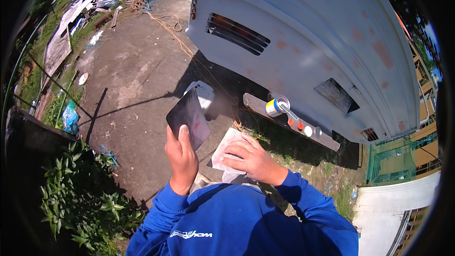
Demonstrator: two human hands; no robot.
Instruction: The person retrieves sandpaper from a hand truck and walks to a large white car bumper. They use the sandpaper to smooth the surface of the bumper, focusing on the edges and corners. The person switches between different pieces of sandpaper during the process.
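At centre, the left hand (182, 161) grips a dark plate (189, 115) low, seemingly to leave its pink-smeared face clear, while the right hand (253, 159) clasps a pinkish sheet (228, 141).

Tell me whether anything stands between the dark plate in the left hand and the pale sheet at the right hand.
Nothing visible stands between the dark plate and the pale sheet; only the ground shows through the gap.

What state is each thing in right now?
Dark plate: held in left hand, smeared reddish.
Pale sheet: held in right hand, pinkish.
Can: resting on the ledge, contents unclear.
Grey body panel: patched with reddish spots.
Orange rope: loose, tangled on the ground.
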